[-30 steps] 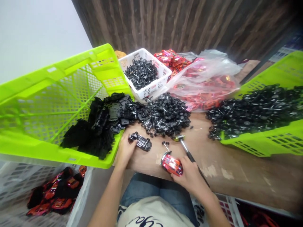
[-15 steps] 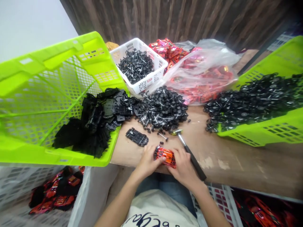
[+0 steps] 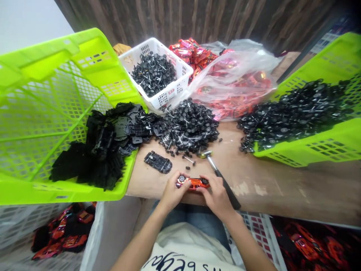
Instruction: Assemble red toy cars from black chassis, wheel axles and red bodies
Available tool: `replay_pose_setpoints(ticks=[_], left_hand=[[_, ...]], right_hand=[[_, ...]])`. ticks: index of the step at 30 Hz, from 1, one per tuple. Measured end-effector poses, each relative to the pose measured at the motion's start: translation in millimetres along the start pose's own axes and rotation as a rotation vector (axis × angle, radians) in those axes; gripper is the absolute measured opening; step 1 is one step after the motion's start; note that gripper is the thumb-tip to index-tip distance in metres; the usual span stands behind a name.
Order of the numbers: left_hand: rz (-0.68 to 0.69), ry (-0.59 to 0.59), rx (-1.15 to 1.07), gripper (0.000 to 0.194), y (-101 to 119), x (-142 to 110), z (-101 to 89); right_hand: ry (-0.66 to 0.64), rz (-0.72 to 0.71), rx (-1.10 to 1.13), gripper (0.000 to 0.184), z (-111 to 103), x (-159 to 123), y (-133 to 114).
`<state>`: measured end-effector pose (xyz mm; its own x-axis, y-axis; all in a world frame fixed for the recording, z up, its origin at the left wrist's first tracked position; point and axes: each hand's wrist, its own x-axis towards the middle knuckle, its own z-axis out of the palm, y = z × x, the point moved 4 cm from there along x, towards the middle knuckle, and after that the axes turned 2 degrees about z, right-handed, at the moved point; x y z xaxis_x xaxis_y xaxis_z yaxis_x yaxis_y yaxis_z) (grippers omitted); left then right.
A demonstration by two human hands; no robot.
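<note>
Both of your hands are closed on one red toy car [image 3: 195, 184], held by the front edge of the table [image 3: 262, 173]: your left hand [image 3: 172, 195] pinches one end, thumb along its side, and your right hand [image 3: 217, 195] has the other end between thumb and fingers. Two wheels [image 3: 182, 179] show along the side turned up to you; if your thumbs pressed unevenly, the car could twist out and drop past that edge. Just beside your right hand lies the hammer [image 3: 227, 190], its handle pointing toward the edge, so a careless forearm might knock it off. Slightly farther, a black chassis [image 3: 158, 162] and a loose wheel [image 3: 188, 168] rest on the wood, and the wheel could roll away if your knuckles brushed it. Beyond them, the heap of wheeled axles [image 3: 194, 130] looks loosely piled; a bump could send it sliding among the black plates [image 3: 109, 148] spilling from the left green crate [image 3: 93, 197]. At the back, the slack plastic bag [image 3: 248, 62] might slump onto that heap if tugged
</note>
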<state>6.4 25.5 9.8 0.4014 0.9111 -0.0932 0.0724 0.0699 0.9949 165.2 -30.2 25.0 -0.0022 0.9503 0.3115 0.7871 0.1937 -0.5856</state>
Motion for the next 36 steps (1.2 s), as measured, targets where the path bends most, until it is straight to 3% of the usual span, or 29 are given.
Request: replay_pose_setpoints(ticks=[4, 9, 12, 15, 17, 18, 20, 23, 26, 28, 31, 36], left_hand=[[-0.056, 0.063, -0.090, 0.024, -0.3, 2.6, 6.4], [-0.013, 0.099, -0.043, 0.022, 2.7, 4.7, 7.2], [0.027, 0.071, -0.013, 0.030, 6.7, 0.8, 1.3], [0.203, -0.072, 0.044, 0.071, 15.8, -6.2, -2.8], [0.324, -0.135, 0.128, 0.071, 19.4, -9.5, -3.6], [0.345, -0.138, 0.180, 0.060, 18.8, -9.4, -3.6], [0.303, -0.078, 0.308, 0.040, 14.1, -5.7, -3.8], [0.190, 0.041, 0.483, 0.040, 7.4, 1.0, -3.7], [0.221, -0.015, 0.395, 0.038, 8.1, 3.6, 2.6], [0.264, -0.085, 0.293, 0.027, 9.3, 3.9, 7.2], [0.272, -0.073, 0.264, 0.012, 7.5, 5.8, 8.1], [0.284, -0.068, 0.263, 0.013, 8.3, 7.8, 10.7]], right_hand=[[0.027, -0.034, -0.020, 0.016, 1.4, -0.5, -5.3], [0.058, -0.032, 0.009, 0.013, 1.6, 2.6, -7.3], [-0.008, 0.159, 0.167, 0.015, 1.2, 8.5, 3.0], [-0.260, 0.500, 0.543, 0.028, 7.5, 12.3, 18.6], [-0.414, 0.613, 0.676, 0.035, 7.9, 12.5, 21.5], [-0.416, 0.605, 0.642, 0.036, 4.1, 13.0, 21.6], [-0.293, 0.479, 0.434, 0.034, -9.5, 13.7, 17.6], [-0.177, 0.158, 0.130, 0.029, -21.7, 5.3, -2.1], [-0.140, -0.048, -0.031, 0.028, -14.8, -8.2, -16.4], [-0.037, -0.047, -0.039, 0.025, -7.3, -13.4, -16.5], [0.081, 0.020, 0.019, 0.025, 2.2, -16.3, -10.3], [0.078, 0.023, 0.057, 0.018, -0.9, -12.6, -6.9]])
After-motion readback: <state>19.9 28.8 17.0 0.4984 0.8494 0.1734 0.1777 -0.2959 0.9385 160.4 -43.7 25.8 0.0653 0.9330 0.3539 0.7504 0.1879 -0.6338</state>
